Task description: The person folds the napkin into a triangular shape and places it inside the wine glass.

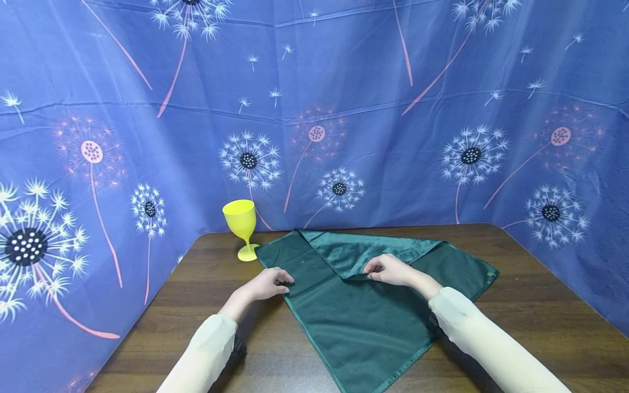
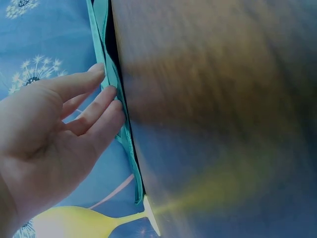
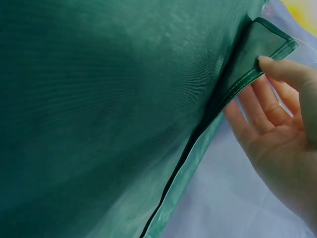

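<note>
Pinching the green cloth [image 1: 354, 322] is the right hand [image 1: 391, 271]; the left hand [image 1: 266, 284] sits loose where cloth edge meets roomy tabletop [image 1: 187, 305]

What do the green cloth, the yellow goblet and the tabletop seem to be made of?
Green cloth: thin fabric, perhaps satin-like synthetic; its folded-back flap shines.
Yellow goblet: probably plastic, smooth-looking; its colour is even throughout.
Tabletop: wood or wood-look laminate, slightly glossy; brown grain runs across it.

Green cloth [image 2: 102, 25]: lies on the bench [image 2: 213, 74]
Left grip [image 2: 57, 129]: loosely bent, at the cloth's edge
Yellow goblet [image 2: 79, 223]: stands just beside
</note>
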Motion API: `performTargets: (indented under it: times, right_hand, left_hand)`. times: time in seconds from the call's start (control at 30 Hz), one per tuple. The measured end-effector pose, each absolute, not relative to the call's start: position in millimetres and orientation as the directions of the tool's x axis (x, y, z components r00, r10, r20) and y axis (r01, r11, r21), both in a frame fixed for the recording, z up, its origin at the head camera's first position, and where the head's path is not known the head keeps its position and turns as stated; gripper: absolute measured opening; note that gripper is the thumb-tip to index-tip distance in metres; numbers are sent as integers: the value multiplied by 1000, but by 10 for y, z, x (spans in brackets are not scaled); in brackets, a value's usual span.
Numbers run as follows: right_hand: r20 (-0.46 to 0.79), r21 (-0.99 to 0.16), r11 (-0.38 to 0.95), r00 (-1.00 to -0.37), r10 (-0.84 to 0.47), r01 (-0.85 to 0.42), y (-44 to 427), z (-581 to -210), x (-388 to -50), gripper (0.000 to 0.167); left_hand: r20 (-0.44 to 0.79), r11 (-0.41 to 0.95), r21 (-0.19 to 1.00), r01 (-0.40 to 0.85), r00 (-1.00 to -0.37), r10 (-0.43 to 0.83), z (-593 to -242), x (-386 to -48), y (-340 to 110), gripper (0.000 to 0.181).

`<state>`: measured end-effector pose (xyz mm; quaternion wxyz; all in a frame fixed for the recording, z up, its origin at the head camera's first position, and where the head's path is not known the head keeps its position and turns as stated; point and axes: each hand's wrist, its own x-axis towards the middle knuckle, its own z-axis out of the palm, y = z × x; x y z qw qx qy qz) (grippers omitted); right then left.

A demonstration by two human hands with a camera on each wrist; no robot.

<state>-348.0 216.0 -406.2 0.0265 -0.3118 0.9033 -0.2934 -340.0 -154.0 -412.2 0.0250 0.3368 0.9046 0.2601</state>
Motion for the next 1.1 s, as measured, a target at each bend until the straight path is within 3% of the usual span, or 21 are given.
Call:
performTargets:
  times: [0.27,0.6,1.1]
  right_hand:
    - [196,-504,632,-791,-579,-588,2190,-4058,-3453,12]
    - [256,-471,618,-768,-588,-630,2210,-3988,-3353,13]
    - [281,-482,565,-730,-623,-669,2205,-4003,-3222,11]
  left_hand:
    - [87,670,484,563,-793,604,-4084,-3371,-1545,21]
    - [26,661,603,446,-840,542,-4136,-3415,-1582,24]
    - [36,658,594,462,-833,552,-4128,-3395,-1571,29]
